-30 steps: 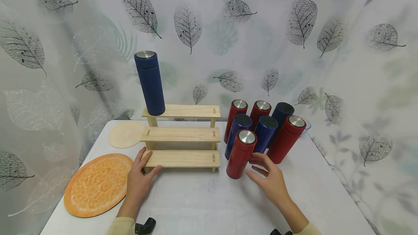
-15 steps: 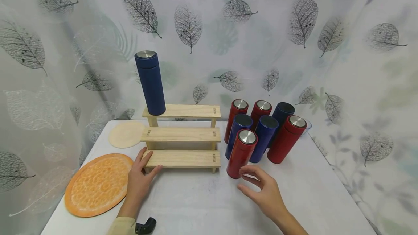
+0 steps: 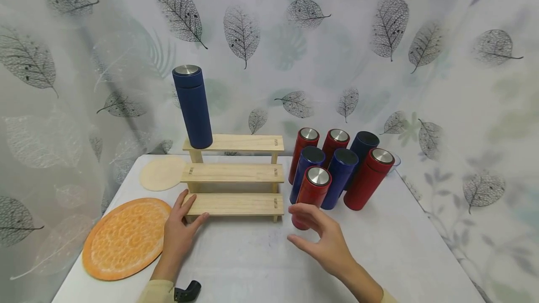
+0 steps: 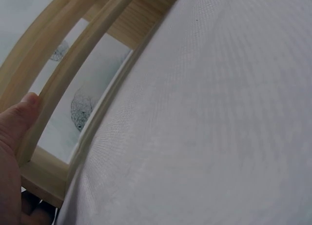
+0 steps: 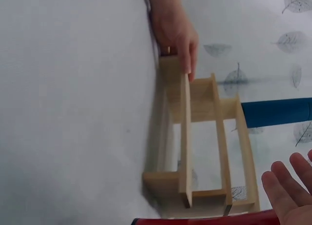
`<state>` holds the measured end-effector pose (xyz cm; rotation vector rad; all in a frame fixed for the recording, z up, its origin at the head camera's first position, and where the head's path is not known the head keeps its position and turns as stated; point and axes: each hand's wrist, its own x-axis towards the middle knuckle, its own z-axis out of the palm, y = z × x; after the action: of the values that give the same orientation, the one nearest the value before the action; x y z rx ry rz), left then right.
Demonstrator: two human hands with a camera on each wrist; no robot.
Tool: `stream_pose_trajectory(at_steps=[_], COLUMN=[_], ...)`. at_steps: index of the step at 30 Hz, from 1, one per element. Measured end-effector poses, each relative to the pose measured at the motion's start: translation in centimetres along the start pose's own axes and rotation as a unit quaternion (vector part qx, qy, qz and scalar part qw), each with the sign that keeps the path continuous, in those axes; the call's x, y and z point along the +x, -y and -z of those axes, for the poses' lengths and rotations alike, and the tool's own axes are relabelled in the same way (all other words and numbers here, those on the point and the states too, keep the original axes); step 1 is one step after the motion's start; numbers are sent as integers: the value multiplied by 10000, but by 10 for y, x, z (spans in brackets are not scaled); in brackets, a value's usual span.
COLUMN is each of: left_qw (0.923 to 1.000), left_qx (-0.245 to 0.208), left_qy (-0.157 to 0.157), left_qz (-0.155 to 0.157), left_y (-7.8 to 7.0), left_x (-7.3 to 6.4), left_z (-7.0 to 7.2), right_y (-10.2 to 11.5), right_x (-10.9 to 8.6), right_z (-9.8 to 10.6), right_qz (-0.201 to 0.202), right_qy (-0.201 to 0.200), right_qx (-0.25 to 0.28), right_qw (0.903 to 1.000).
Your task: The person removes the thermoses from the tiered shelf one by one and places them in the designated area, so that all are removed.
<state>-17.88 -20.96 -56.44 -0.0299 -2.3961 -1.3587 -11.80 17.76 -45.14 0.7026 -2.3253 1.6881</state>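
Note:
My left hand [image 3: 178,233] grips the left end of the lowest step of a three-step wooden display rack [image 3: 236,205]. In the left wrist view, the thumb [image 4: 27,105] lies along the step's front edge and the other fingers go round its end. My right hand [image 3: 322,240] holds nothing, its fingers bent loosely with thumb and forefinger apart. It overlaps the lower part of the nearest red thermos [image 3: 316,191] in the head view. A dark blue thermos [image 3: 193,106] stands upright on the left of the top step.
Behind the near red thermos are more red thermoses [image 3: 369,181] and blue thermoses [image 3: 341,176], grouped upright on the right. An orange round mat [image 3: 126,240] and a pale round board [image 3: 160,173] lie left of the rack. A leaf-patterned curtain [image 3: 269,60] hangs behind.
My right hand has moved left and toward me, from the right side of the near red thermos to in front of it. My left hand stays on the rack.

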Motion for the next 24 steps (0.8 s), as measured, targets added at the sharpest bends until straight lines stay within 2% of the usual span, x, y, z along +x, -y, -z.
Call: stream_pose_trajectory(at_steps=[9, 17, 24], left_qw=[10000, 10000, 10000], left_qx=[42, 16, -22], left_qy=[-10, -67, -33], left_qz=[-28, -40, -27], left_y=[-1, 1, -1], left_x=[1, 0, 0], left_z=[1, 2, 1], right_y=[10, 19, 25], right_x=[33, 64, 84], right_z=[-11, -26, -34], right_qz=[434, 454, 539], right_qy=[53, 78, 8], right_qx=[163, 457, 649], right_qw=[9989, 9979, 9964])
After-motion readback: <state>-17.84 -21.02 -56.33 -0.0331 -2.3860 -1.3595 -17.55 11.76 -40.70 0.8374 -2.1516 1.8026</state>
